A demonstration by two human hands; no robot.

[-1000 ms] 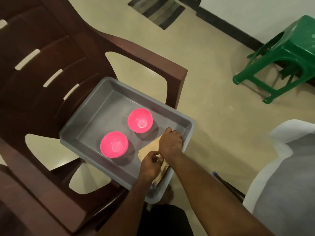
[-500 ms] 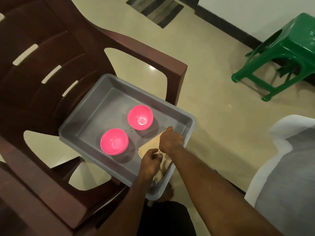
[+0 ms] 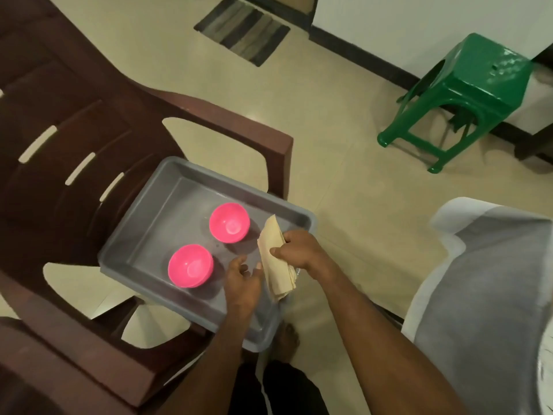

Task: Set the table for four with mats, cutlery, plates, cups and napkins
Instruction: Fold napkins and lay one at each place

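I am at the napkin stage, as I judge it: the grey tray (image 3: 176,187) on the brown chair (image 3: 74,121) holds only two pink cups (image 3: 229,222), and the table (image 3: 490,295) barely shows, so what is laid there I cannot tell. My right hand (image 3: 299,250) pinches the stack of napkins (image 3: 275,265) above the tray's near corner. My left hand (image 3: 242,280) hangs just beside it, fingers loosely spread, holding nothing.

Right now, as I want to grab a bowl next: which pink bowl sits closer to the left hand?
The nearer pink bowl, toward the tray's near-left end, just left of the left hand. The other pink bowl sits farther back in the grey tray.
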